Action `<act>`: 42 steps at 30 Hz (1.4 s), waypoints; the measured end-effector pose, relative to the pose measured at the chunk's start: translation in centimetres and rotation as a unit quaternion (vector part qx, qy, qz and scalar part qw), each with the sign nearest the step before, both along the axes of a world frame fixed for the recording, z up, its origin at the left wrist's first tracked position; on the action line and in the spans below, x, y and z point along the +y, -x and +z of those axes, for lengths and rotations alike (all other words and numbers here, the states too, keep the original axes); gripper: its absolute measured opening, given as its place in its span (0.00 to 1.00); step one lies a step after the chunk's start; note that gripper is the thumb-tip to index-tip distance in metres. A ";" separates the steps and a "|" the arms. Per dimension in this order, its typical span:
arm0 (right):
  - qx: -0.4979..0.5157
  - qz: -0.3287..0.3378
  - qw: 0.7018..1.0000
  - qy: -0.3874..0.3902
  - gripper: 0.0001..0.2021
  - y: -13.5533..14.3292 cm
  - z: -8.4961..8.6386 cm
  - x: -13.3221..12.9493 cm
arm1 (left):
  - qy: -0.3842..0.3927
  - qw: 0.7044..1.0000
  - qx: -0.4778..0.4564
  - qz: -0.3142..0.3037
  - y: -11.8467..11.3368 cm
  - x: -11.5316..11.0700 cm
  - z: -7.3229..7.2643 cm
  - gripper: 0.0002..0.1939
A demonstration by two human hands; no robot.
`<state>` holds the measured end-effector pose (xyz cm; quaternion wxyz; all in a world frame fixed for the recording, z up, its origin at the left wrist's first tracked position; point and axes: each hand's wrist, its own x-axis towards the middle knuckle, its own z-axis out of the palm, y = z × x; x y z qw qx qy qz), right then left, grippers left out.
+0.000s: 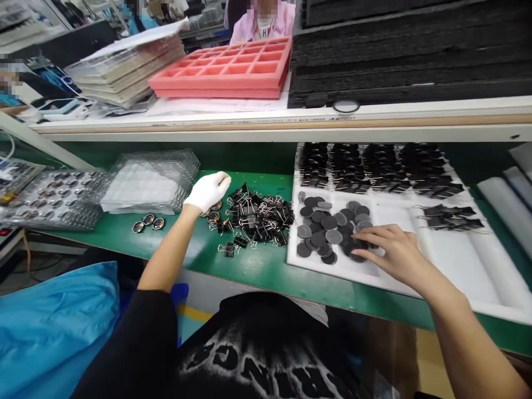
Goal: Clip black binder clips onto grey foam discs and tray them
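My left hand (209, 191), in a white glove, is over the green bench with its fingers curled together; what it holds, if anything, is hidden. Below its wrist, small round lens-like parts (213, 216) show partly. A heap of black binder clips (260, 216) with silver wire handles lies just right of that hand. My bare right hand (393, 249) reaches into the white foam tray (388, 277). Its fingers are stretched out and apart, with the tips at a pile of dark round discs (328, 224). Several more round parts (148, 220) lie farther left.
Rows of black binder clips (369, 166) fill the tray's back, with a smaller group (453, 217) at right. Clear plastic trays (145, 180) stand at left beside a filled tray (62, 194). Overhead, a shelf (249, 130) carries pink foam (224, 72) and black sheets (407, 55). A person (285, 22) sits beyond.
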<state>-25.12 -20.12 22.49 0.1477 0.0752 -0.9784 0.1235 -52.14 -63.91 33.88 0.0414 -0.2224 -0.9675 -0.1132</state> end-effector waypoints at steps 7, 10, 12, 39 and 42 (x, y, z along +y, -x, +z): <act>0.085 0.011 0.996 -0.004 0.22 -1.2 0.9 -1.3 | 0.229 0.956 -0.178 -0.035 6.8 -4.3 -0.2 0.29; 0.071 0.003 0.996 0.048 0.19 -1.8 1.4 -1.7 | 0.218 0.962 -0.136 -0.094 6.0 -5.7 -1.4 0.30; 0.052 -0.006 0.995 0.084 0.17 -1.9 1.7 -1.9 | 0.234 0.962 -0.097 -0.104 5.3 -5.7 -2.4 0.27; 0.033 -0.091 0.771 0.629 0.15 1.8 5.3 -19.9 | -0.383 0.923 -0.021 -0.032 -8.6 2.7 -2.3 0.16; 0.138 -0.052 0.829 0.539 0.10 2.4 5.9 -21.3 | -0.378 0.920 -0.065 -0.082 -12.8 5.3 -2.4 0.12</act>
